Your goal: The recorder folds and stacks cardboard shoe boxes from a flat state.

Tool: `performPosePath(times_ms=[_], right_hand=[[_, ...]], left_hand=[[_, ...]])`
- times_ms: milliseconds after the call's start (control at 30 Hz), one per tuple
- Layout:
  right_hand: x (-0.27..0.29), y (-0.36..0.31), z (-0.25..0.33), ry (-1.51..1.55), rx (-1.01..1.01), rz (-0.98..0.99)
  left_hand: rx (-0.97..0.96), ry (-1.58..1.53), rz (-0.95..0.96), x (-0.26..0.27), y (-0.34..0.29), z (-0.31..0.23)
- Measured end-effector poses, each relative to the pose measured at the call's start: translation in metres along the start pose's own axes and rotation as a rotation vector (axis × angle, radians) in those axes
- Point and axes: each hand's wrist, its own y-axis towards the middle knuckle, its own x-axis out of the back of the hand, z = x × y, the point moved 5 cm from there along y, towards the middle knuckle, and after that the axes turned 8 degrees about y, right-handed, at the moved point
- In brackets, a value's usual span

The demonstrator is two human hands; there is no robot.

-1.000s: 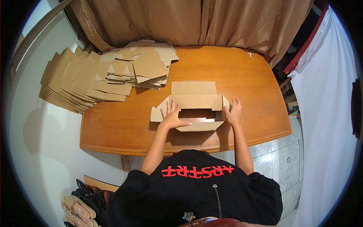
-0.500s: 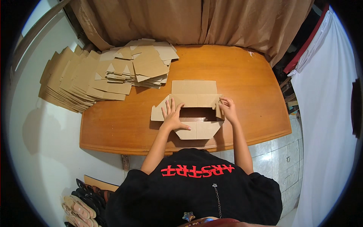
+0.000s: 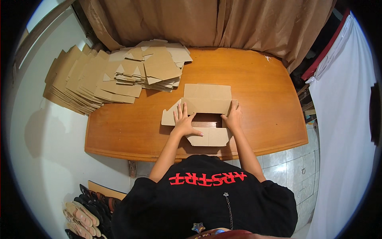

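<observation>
A partly folded cardboard box (image 3: 207, 137) sits near the front edge of the table, its middle opening showing a dark inside. The far flap (image 3: 207, 91) lies spread away from me, and the near flap tapers toward me. On the left side, my left hand (image 3: 184, 121) rests with fingers spread over the box, its thumb along the near panel; a left flap (image 3: 170, 116) sticks out beside it. My right hand (image 3: 234, 117) grips the right side, thumb at the opening's edge and fingers along the outer corner. The right flap is mostly hidden under that hand.
Stacks of flat cardboard pieces (image 3: 119, 73) cover the back left of the wooden table (image 3: 254, 87). Brown curtains (image 3: 207, 22) hang behind it, and a white cloth (image 3: 342, 99) hangs at the right. Several sandals (image 3: 85, 215) lie at the lower left.
My right hand has moved slightly left and closed over the box's right side, where it pinched the upright right flap before. My left hand stays in place on the box.
</observation>
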Motion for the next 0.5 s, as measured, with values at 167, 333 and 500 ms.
performPosePath(times_ms=[167,333,500], right_hand=[[0.01,-0.003,0.012,-0.11,-0.092,-0.011],[0.004,0.0,0.009,-0.108,-0.174,0.015],[0.0,0.004,-0.002,-0.114,-0.227,0.036]], left_hand=[[0.035,-0.183,-0.059,0.019,-0.008,0.013],[0.283,-0.189,-0.222,0.035,-0.029,0.063],[0.49,-0.46,-0.256,0.027,-0.041,0.105]])
